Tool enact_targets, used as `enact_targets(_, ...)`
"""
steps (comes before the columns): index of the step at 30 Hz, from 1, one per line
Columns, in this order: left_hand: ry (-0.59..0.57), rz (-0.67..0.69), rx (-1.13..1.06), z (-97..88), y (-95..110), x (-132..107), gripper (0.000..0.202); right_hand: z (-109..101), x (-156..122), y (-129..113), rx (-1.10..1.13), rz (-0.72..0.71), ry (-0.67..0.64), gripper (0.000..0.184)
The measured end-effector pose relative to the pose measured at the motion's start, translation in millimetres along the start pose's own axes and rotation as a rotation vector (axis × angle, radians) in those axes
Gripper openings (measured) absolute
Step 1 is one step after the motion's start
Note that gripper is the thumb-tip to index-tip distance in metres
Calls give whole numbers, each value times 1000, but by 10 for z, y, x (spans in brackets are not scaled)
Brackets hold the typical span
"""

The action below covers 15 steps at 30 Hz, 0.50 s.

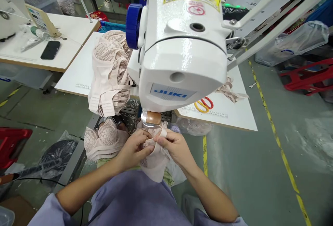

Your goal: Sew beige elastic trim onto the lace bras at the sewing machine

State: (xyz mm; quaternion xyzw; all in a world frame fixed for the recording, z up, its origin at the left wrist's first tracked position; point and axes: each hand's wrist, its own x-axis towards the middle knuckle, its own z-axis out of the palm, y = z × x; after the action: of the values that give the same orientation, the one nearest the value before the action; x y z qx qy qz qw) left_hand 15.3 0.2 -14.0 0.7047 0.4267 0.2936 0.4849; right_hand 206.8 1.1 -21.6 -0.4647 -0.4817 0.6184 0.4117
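Note:
A pale pink lace bra (155,165) hangs between my two hands, just below the head of a white sewing machine (182,59). My left hand (137,148) is closed on the bra's fabric, thumb pressed against the fingers. On the other side, my right hand (174,145) pinches the bra near a strap or band that loops up by its fingers. The machine's metal and brown lower end (151,118) sits right above my fingertips. Part of the bra is hidden behind my fingers.
Stacked pink bras (108,70) lie on the table left of the machine, and more bras (105,139) hang lower down. Scissors with red and yellow handles (204,104) and fabric strips (230,90) rest on the right. A phone (51,50) lies on the neighbouring table.

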Motion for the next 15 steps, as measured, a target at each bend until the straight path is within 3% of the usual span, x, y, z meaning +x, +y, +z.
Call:
enact_targets(2, 143, 83, 62, 71, -70, -24, 17, -64, 67, 51, 97, 69, 54, 26)
enact_targets(4, 203, 190, 189, 94, -130, -12, 21, -161, 158, 41, 120, 121, 91, 32)
enact_targets(6, 155, 324, 308, 42, -148, 44, 30, -278, 276, -33, 107, 148, 93, 37)
enact_targets(8, 79, 361, 367, -64, -111, 130, 34, -389, 416, -140, 77, 146, 77, 36)
enact_targets(12, 111, 140, 298, -261, 46, 289, 34, -499, 710, -297, -162, 49, 78, 24)
enact_targets(15, 91, -16, 207, -307, 138, 331, 35, -471, 900, -318, -467, -148, 173, 17)
